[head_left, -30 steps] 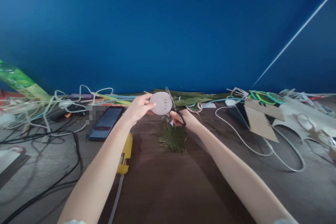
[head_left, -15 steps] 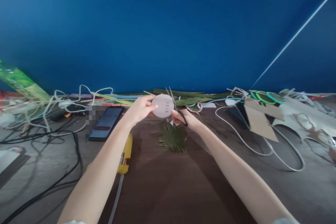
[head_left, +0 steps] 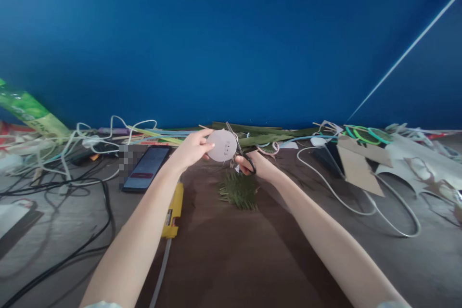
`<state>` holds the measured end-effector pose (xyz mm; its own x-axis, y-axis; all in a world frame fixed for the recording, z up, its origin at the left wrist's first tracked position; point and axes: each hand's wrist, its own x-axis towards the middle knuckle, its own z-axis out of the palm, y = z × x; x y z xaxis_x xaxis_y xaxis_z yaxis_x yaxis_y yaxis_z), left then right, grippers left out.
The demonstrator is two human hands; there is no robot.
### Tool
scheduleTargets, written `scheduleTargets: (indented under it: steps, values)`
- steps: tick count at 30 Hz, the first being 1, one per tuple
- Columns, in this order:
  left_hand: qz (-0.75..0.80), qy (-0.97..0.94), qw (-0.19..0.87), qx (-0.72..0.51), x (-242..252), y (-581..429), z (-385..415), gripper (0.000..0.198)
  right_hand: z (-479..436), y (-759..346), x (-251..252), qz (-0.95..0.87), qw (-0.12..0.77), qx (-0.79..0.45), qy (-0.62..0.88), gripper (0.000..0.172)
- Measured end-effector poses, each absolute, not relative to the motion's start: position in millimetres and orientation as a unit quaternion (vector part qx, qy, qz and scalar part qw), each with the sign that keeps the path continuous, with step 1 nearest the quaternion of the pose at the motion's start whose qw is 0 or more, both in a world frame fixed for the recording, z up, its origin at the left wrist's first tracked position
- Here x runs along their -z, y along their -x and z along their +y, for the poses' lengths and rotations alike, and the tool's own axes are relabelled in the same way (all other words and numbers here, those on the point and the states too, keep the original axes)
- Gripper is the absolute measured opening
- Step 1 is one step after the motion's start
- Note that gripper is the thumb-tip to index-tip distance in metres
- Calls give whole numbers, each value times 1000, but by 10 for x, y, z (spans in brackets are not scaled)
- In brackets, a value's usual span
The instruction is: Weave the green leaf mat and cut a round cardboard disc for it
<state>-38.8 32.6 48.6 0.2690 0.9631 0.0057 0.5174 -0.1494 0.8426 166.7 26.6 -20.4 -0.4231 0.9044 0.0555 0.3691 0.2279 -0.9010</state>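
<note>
A round pale grey disc (head_left: 221, 146) with small dark print, probably card, is pinched at its left edge by my left hand (head_left: 195, 148), thumb on the near face. My right hand (head_left: 255, 163) is closed round the black handles of a pair of scissors (head_left: 249, 160). Their blades point up and rest close along the disc's right edge; whether they touch it I cannot tell. Just below the hands, a green bundle of short cut leaf strips (head_left: 239, 191) lies on the brown board (head_left: 231, 260).
Beside my left forearm lies a yellow glue gun (head_left: 173, 211) with a grey cord. A phone (head_left: 147, 169), tangled white cables and a green bottle (head_left: 31, 108) are on the left. Cardboard pieces (head_left: 360, 166) and a looped white cable are on the right. Long green leaves (head_left: 265, 135) line the blue wall.
The scissors' blades have drawn closer together beside the disc, and the disc has turned slightly. Both hands keep their hold.
</note>
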Motion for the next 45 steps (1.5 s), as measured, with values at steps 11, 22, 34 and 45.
scheduleTargets:
  steps: [11,22,34,45]
  values:
    - [519,-684,414,-302,-516,393,318,47,194,-1735,25,-703,265,-515,413,71]
    - [514,-708,393,-283,-447,402,338,48,174,-1695,34,-713,278,-513,389,68]
    - [528,-711,369,-282,-438,412,352,51,238,-1682,137,-719,296,-463,425,67]
    - [526,-727,353,-264,-418,443,368,51,231,-1739,107,-759,271,-416,422,54]
